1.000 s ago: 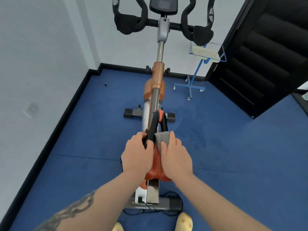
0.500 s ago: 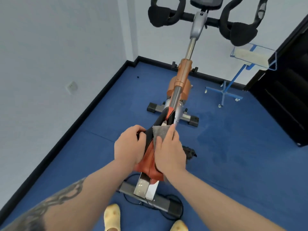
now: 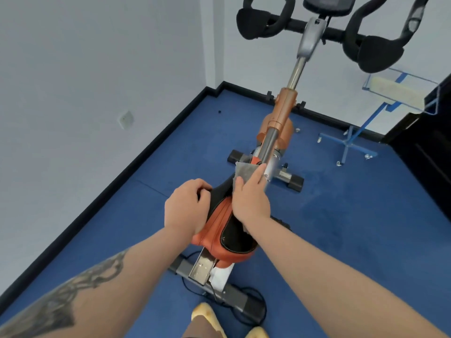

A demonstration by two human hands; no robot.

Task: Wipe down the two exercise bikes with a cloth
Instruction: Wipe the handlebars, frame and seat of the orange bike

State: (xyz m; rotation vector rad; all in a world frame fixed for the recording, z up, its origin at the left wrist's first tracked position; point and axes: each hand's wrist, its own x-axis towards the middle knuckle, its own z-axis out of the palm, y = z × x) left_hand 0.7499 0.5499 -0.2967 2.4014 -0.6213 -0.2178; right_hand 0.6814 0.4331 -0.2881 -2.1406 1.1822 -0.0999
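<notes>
Here, left hand (image 3: 186, 208) curled over the left edge of the orange and black bike seat (image 3: 225, 234), fingers bent tight and gripping it near the narrow front end. Right hand (image 3: 251, 200) flat on the small grey cloth (image 3: 245, 172), fingers long and straight and close together, pressing the cloth down on the nose of the seat. Thumb tucked at the left side of the cloth. Cloth poking out past the fingertips (image 3: 261, 170), touching the shiny silver post (image 3: 269, 142) of the orange exercise bike (image 3: 283, 111). Black handlebars (image 3: 263, 23) far up at the top. Blue floor (image 3: 353, 215) all around. Blue wheeled stand (image 3: 351, 137) near the white wall (image 3: 73, 69), off to the right. Yellow shoes (image 3: 205, 315) at the bottom.
</notes>
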